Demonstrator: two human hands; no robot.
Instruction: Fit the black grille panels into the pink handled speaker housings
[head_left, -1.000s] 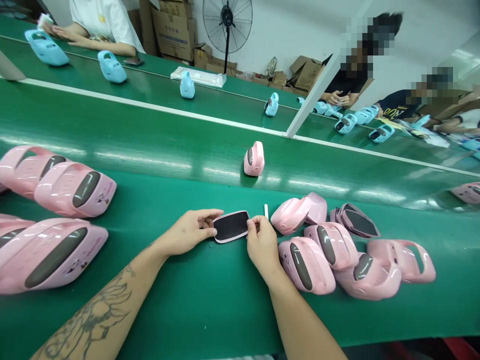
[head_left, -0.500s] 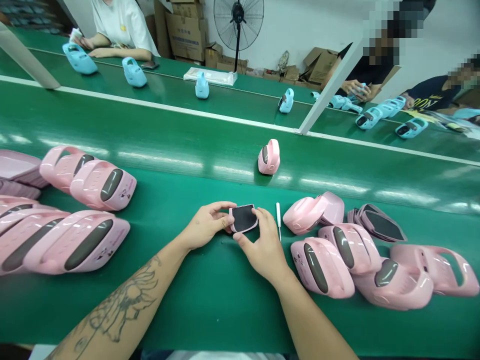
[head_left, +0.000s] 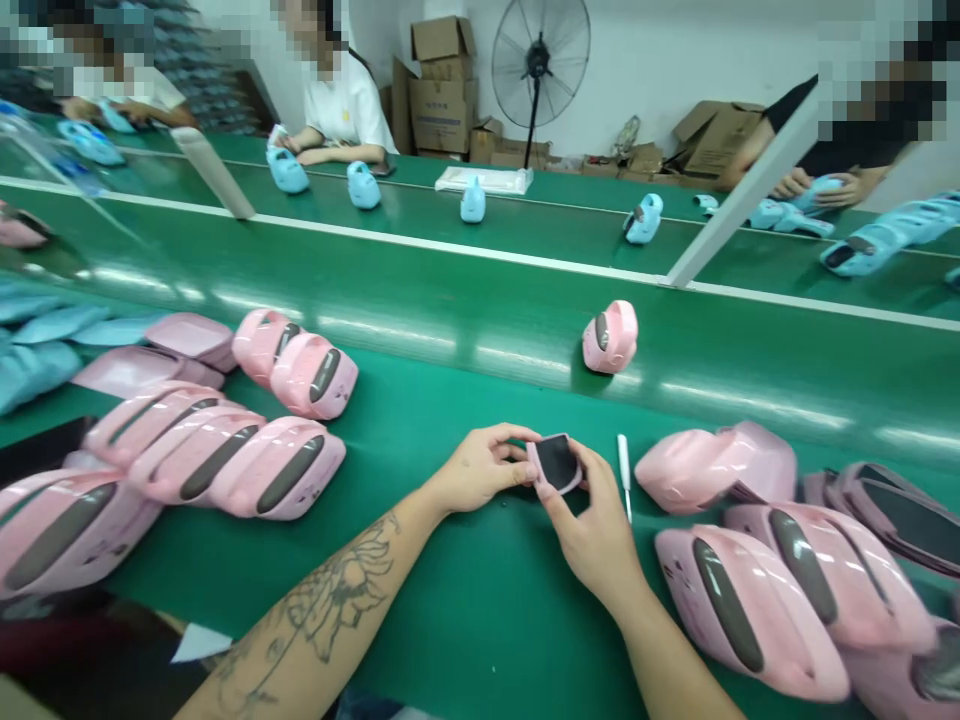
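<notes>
Head view: the black-faced panel [head_left: 556,460] is held between my hands over the worktop [head_left: 465,620], immediately left of the white-handled tool [head_left: 624,465]. Whether its underside touches the worktop cannot be determined.

My left hand [head_left: 480,468] is at the panel's side away from the tool, its fingers pinched on the rim. My right hand [head_left: 600,525] is at the tool side: its fingers are clamped on the right edge, thumb at the near edge. Both hands are in contact, so neither is nearer to the panel. The long axis cannot be confirmed; my fingers cover the right end.

Appearance: dark, flat face, turned upward; pale pink rim; rounded near edge.

Adjacent items, located from the tool: a large pink housing [head_left: 791,620], right and toward me; stacked dark-faced panels [head_left: 892,500], farther right; a lone pink housing [head_left: 622,335], beyond; grouped pink housings [head_left: 281,470], well left.
</notes>
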